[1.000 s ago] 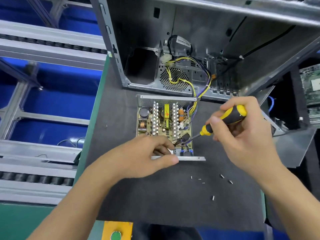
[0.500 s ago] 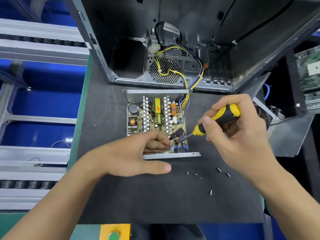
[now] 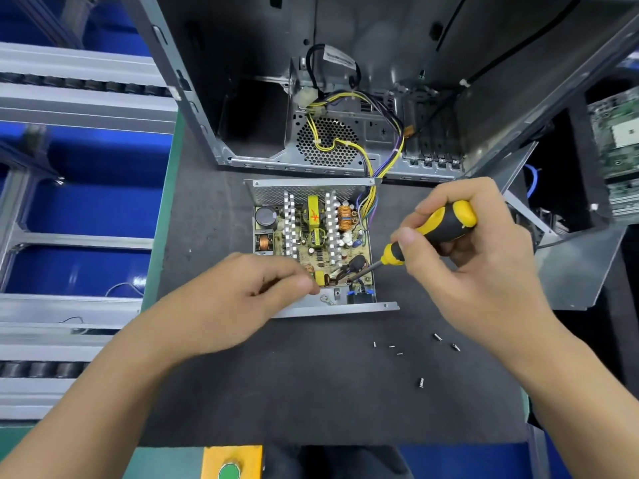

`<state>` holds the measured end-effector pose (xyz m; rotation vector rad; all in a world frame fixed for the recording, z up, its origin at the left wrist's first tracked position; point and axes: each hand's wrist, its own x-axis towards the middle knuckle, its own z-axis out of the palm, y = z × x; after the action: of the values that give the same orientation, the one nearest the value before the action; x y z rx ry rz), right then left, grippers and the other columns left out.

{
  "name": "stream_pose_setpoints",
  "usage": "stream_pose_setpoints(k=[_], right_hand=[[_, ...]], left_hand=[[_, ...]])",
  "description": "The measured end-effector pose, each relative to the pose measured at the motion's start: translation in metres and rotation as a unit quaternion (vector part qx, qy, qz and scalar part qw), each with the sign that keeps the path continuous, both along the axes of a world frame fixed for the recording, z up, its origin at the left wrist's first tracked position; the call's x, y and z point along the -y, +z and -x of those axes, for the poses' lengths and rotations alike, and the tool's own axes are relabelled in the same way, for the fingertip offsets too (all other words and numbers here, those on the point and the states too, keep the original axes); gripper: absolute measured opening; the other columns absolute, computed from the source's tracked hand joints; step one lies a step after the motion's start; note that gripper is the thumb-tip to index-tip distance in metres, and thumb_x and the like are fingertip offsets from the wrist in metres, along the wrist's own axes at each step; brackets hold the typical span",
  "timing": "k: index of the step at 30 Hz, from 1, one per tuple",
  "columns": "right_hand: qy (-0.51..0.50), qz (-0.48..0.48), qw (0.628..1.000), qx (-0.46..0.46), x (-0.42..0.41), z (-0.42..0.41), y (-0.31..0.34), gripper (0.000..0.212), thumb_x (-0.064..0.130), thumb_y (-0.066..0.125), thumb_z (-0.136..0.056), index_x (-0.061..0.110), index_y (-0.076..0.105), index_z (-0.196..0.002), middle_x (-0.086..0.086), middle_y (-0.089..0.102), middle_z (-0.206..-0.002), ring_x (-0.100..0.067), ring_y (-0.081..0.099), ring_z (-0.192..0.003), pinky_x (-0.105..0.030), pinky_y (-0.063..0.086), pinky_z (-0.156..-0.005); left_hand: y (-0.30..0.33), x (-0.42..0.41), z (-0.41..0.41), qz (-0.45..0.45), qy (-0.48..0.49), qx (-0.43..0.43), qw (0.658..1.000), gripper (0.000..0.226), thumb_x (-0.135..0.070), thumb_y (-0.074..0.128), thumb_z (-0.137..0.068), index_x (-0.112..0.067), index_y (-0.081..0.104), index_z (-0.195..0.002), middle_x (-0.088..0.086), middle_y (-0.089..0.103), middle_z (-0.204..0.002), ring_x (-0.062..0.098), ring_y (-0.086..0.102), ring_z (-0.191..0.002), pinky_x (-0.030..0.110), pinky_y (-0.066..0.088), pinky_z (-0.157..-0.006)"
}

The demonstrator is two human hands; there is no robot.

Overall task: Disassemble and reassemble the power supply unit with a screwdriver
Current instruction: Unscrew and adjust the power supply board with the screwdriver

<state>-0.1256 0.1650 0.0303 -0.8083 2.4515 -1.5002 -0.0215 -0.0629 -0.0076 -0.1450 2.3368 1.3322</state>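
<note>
The left hand [image 3: 238,299] has pulled its thumb back in, fingers curled on the power supply unit [image 3: 313,243]. The right hand [image 3: 466,250] grips the screwdriver [image 3: 428,236].

Opened power supply unit [image 3: 313,236] on mat, yellow-black screwdriver [image 3: 428,236] tip inside.

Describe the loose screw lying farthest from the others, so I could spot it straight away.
Start at the open power supply unit on the dark mat, below the computer case. Right of its front rim, five screws lie scattered. The lone screw lies nearer you than those, by itself, beside the right hand's forearm.
</note>
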Motion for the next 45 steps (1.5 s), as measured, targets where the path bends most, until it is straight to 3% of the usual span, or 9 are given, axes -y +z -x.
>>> stream_pose_setpoints(k=[5, 9, 12, 19, 24, 31, 35, 39, 45], right_hand=[[-0.042, 0.038, 0.998, 0.013, -0.008, 0.005, 0.005, 0.025, 0.025, 0.063, -0.089, 0.043, 0.047, -0.098, -0.001, 0.068, -0.084, -0.025, 0.069, -0.070, -0.043, 0.055, -0.059], [-0.096, 0.079, 0.992, 0.030, -0.022, 0.008, 0.001, 0.026, 0.014, 0.061, -0.092, 0.035, 0.047, -0.098, -0.006, 0.068, -0.082, -0.018, 0.067, -0.061, -0.024, 0.052, -0.057], [-0.111, 0.078, 0.990, 0.038, -0.029, 0.006, -0.003, 0.029, 0.007, 0.061, -0.094, 0.032, 0.047, -0.098, -0.008, 0.068, -0.081, -0.016, 0.066, -0.060, -0.022, 0.052, -0.057], [-0.110, 0.092, 0.988, 0.061, -0.031, 0.002, -0.006, 0.033, 0.001, 0.061, -0.093, 0.031, 0.047, -0.098, -0.010, 0.067, -0.083, -0.017, 0.068, -0.064, -0.027, 0.054, -0.057], [-0.115, 0.090, 0.987, 0.068, -0.028, 0.002, -0.007, 0.029, 0.011, 0.062, -0.091, 0.036, 0.049, -0.095, -0.007, 0.068, -0.083, -0.018, 0.069, -0.064, -0.031, 0.056, -0.057], [-0.081, 0.125, 0.986, 0.076, -0.021, 0.000, -0.006, 0.025, 0.014, 0.062, -0.090, 0.034, 0.049, -0.097, -0.009, 0.067, -0.083, -0.018, 0.071, -0.069, -0.023, 0.053, -0.058], [-0.074, 0.128, 0.986, 0.079, -0.016, 0.000, -0.006, 0.023, 0.017, 0.062, -0.089, 0.032, 0.048, -0.098, -0.007, 0.067, -0.084, -0.019, 0.072, -0.071, -0.022, 0.053, -0.060], [-0.064, 0.114, 0.989, 0.072, -0.014, -0.001, -0.008, 0.023, 0.018, 0.062, -0.089, 0.033, 0.048, -0.099, -0.007, 0.067, -0.084, -0.021, 0.072, -0.075, -0.023, 0.054, -0.062], [-0.058, 0.085, 0.993, 0.062, -0.012, -0.002, -0.009, 0.022, 0.024, 0.062, -0.088, 0.038, 0.048, -0.099, -0.002, 0.069, -0.086, -0.025, 0.071, -0.077, -0.036, 0.056, -0.061]], left_hand=[[0.006, -0.004, 0.007, 0.133, -0.077, -0.162, 0.975, 0.014, -0.022, 0.066, -0.094, -0.021, 0.079, -0.101, -0.013, 0.075, -0.092, 0.005, 0.067, -0.083, 0.024, 0.053, -0.080], [0.017, -0.010, 0.018, 0.096, -0.151, 0.024, 0.984, 0.063, -0.078, 0.028, -0.079, -0.042, 0.061, -0.118, -0.022, 0.070, -0.102, -0.005, 0.059, -0.093, 0.021, 0.049, -0.084], [0.014, -0.017, 0.017, 0.079, -0.200, 0.102, 0.971, 0.063, -0.090, 0.026, -0.066, -0.052, 0.040, -0.114, -0.023, 0.064, -0.119, -0.011, 0.055, -0.089, 0.027, 0.048, -0.084], [0.007, -0.019, 0.013, 0.019, -0.119, 0.152, 0.981, 0.053, -0.086, 0.047, -0.058, -0.055, 0.032, -0.098, -0.034, 0.058, -0.122, -0.014, 0.053, -0.098, 0.018, 0.043, -0.087], [0.005, -0.017, 0.017, -0.021, -0.117, 0.163, 0.979, 0.041, -0.077, 0.055, -0.067, -0.054, 0.033, -0.093, -0.029, 0.060, -0.122, -0.010, 0.053, -0.078, 0.016, 0.042, -0.074], [0.007, -0.014, 0.020, -0.062, -0.109, 0.217, 0.968, 0.042, -0.071, 0.065, -0.067, -0.054, 0.037, -0.092, -0.024, 0.056, -0.128, 0.000, 0.055, -0.111, 0.031, 0.048, -0.096], [0.006, -0.014, 0.023, -0.096, -0.085, 0.232, 0.964, 0.036, -0.065, 0.070, -0.064, -0.055, 0.042, -0.084, -0.024, 0.060, -0.125, -0.022, 0.052, -0.097, 0.017, 0.042, -0.085], [0.003, -0.011, 0.024, -0.142, -0.052, 0.246, 0.957, 0.039, -0.067, 0.073, -0.056, -0.054, 0.048, -0.082, -0.021, 0.064, -0.126, -0.014, 0.058, -0.081, 0.023, 0.046, -0.088], [-0.002, -0.014, 0.026, -0.153, -0.064, 0.247, 0.955, 0.041, -0.064, 0.073, -0.055, -0.053, 0.046, -0.083, -0.019, 0.063, -0.126, -0.017, 0.057, -0.094, 0.021, 0.046, -0.088]])
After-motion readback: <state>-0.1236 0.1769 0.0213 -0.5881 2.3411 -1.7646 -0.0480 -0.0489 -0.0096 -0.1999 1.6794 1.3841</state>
